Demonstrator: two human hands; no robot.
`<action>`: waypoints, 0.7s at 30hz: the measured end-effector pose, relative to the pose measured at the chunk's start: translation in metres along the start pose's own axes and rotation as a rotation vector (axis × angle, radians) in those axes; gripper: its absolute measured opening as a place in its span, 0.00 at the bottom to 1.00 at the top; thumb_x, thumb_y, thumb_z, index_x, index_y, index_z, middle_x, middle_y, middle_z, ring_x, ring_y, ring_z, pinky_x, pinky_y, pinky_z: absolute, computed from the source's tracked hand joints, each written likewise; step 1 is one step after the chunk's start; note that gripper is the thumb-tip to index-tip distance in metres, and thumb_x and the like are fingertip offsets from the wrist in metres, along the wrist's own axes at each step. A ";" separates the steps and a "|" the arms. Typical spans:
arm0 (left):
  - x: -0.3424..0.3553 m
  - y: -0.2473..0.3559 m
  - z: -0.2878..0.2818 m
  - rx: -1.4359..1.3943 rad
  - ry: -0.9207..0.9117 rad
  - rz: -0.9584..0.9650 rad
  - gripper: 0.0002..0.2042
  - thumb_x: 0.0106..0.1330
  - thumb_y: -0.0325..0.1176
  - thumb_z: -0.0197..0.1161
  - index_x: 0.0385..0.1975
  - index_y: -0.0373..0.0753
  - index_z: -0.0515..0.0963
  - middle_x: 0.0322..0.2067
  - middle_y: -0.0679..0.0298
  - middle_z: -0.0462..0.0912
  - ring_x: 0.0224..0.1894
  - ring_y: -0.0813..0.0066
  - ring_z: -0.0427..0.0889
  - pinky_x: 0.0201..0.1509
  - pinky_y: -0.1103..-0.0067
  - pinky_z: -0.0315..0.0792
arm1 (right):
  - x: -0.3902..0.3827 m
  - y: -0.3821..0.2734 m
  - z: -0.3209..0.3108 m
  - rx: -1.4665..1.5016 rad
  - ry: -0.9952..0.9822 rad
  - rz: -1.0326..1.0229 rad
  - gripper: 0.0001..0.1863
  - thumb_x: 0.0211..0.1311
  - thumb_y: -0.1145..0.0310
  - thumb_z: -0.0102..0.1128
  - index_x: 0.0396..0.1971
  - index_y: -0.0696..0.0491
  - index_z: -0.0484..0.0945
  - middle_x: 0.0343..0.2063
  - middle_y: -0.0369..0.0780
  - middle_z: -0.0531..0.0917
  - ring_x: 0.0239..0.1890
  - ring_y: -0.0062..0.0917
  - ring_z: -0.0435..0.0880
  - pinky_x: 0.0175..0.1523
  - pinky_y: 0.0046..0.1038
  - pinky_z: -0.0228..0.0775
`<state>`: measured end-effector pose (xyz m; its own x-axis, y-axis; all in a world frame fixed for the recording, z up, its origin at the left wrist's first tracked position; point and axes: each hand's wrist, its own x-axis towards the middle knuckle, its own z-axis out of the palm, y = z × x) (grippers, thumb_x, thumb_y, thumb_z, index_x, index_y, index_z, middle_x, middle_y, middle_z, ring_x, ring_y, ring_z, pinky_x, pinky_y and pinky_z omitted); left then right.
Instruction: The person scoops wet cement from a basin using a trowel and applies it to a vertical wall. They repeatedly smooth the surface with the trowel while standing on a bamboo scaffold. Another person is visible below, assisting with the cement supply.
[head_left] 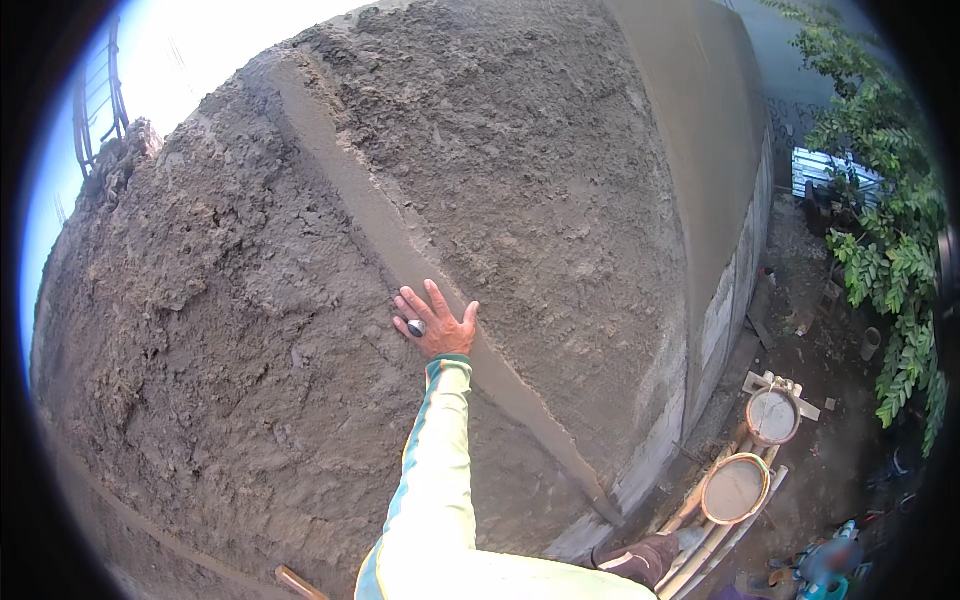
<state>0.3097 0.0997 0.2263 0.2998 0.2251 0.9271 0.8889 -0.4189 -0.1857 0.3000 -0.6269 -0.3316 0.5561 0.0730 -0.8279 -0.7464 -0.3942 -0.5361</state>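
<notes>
- The step in hand looks like checking the smooth grey screed strip (400, 240) that runs diagonally across the rough, wet grey-brown plaster wall (230, 330); a light, flat touch would suit, since pressing may dent fresh mortar.
- The one hand in view (433, 325), which side I cannot tell, lies released, fingers spread, palm on the wall just left of the strip, thumb on it, grasping nothing.
- Its pale yellow sleeve (435, 470) reaches straight up to it.
- The other hand is out of view.
- Two round mortar-filled buckets (735, 488) sit well right of the strip, on the ground.
</notes>
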 end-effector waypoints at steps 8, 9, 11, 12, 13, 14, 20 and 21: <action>0.006 0.006 0.002 0.023 -0.006 -0.014 0.58 0.49 0.66 0.71 0.76 0.44 0.48 0.74 0.40 0.45 0.75 0.37 0.50 0.71 0.41 0.51 | 0.021 -0.046 0.007 -0.100 -0.044 -0.009 0.12 0.59 0.74 0.62 0.41 0.58 0.72 0.17 0.45 0.76 0.14 0.38 0.76 0.14 0.41 0.66; 0.006 0.009 0.004 0.021 0.000 -0.020 0.58 0.49 0.66 0.71 0.76 0.44 0.48 0.74 0.40 0.45 0.75 0.37 0.50 0.71 0.40 0.51 | 0.023 -0.051 0.004 -0.109 -0.043 -0.005 0.12 0.59 0.74 0.62 0.41 0.58 0.72 0.17 0.45 0.76 0.14 0.38 0.76 0.14 0.41 0.66; 0.007 0.009 0.006 0.015 0.011 -0.028 0.58 0.48 0.66 0.72 0.76 0.44 0.49 0.74 0.41 0.44 0.75 0.36 0.49 0.71 0.40 0.49 | 0.029 -0.060 0.003 -0.123 -0.049 -0.003 0.12 0.59 0.75 0.62 0.41 0.59 0.72 0.17 0.45 0.76 0.14 0.38 0.77 0.14 0.41 0.66; 0.007 0.007 0.005 0.029 0.023 -0.022 0.59 0.48 0.66 0.72 0.76 0.44 0.49 0.74 0.41 0.44 0.75 0.36 0.48 0.71 0.40 0.49 | 0.031 -0.066 0.005 -0.126 -0.058 -0.004 0.12 0.59 0.75 0.62 0.41 0.59 0.72 0.17 0.45 0.76 0.14 0.38 0.77 0.14 0.41 0.66; 0.008 0.007 0.007 0.031 0.042 -0.026 0.59 0.47 0.66 0.72 0.76 0.44 0.49 0.74 0.41 0.44 0.75 0.36 0.48 0.71 0.40 0.48 | 0.038 -0.072 0.004 -0.129 -0.058 -0.006 0.12 0.59 0.75 0.62 0.41 0.59 0.72 0.17 0.45 0.76 0.14 0.38 0.77 0.14 0.41 0.66; 0.007 0.005 0.010 0.034 0.062 -0.029 0.59 0.47 0.66 0.73 0.76 0.44 0.49 0.74 0.41 0.44 0.75 0.35 0.47 0.71 0.39 0.48 | 0.040 -0.073 0.003 -0.135 -0.054 -0.002 0.12 0.59 0.75 0.62 0.41 0.59 0.72 0.17 0.45 0.76 0.14 0.38 0.77 0.14 0.41 0.66; 0.004 0.002 0.013 0.021 0.065 -0.024 0.59 0.46 0.63 0.75 0.76 0.44 0.51 0.75 0.40 0.42 0.75 0.34 0.46 0.71 0.39 0.48 | 0.053 -0.079 0.007 -0.154 -0.041 0.050 0.12 0.59 0.76 0.62 0.41 0.59 0.72 0.17 0.46 0.76 0.14 0.38 0.77 0.15 0.41 0.66; 0.005 0.005 0.014 0.012 0.073 -0.018 0.59 0.46 0.63 0.75 0.76 0.44 0.51 0.75 0.40 0.42 0.75 0.34 0.46 0.71 0.40 0.48 | 0.055 -0.075 0.006 -0.151 -0.030 0.052 0.12 0.59 0.76 0.62 0.41 0.59 0.72 0.17 0.46 0.76 0.14 0.38 0.77 0.15 0.41 0.66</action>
<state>0.3208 0.1112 0.2247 0.2582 0.1672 0.9515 0.8979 -0.4049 -0.1725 0.3847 -0.5878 -0.3379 0.5058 0.0751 -0.8594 -0.7089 -0.5315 -0.4637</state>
